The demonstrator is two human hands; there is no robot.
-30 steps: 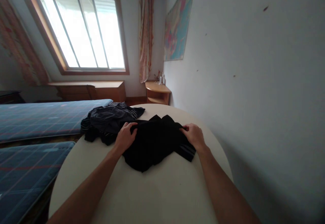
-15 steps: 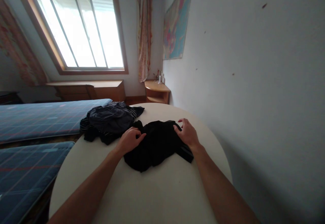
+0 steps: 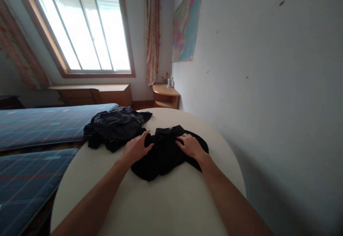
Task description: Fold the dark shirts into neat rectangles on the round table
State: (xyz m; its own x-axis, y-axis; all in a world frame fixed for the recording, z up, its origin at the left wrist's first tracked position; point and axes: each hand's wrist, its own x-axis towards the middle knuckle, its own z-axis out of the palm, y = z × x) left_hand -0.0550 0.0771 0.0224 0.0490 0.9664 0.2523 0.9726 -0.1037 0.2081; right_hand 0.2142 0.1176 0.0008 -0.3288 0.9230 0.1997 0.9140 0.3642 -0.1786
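Note:
A black garment [image 3: 163, 157] lies rumpled on the round cream table [image 3: 160, 207], a collar-like band with a small pale label at its far edge. My left hand [image 3: 136, 148] rests at the garment's left side, thumb and forefinger spread apart over the cloth. On the right part of the cloth lies my right hand [image 3: 190, 146], its fingers pointing left and a gap showing between them and the thumb. Neither hand visibly grips the fabric. Beyond my left hand is a heap of dark clothes [image 3: 115, 123], some with thin white stripes.
Blue plaid mattresses [image 3: 37, 125] stand to the left of the table. A white wall [image 3: 268, 104] runs close along the right. At the back are a desk [image 3: 112, 92], a small corner shelf [image 3: 166, 91] and a window [image 3: 85, 32].
My right hand has moved left and down onto the cloth. The garment's far edge now shows a raised band, and its right side spreads further out. My left forefinger is stretched further out.

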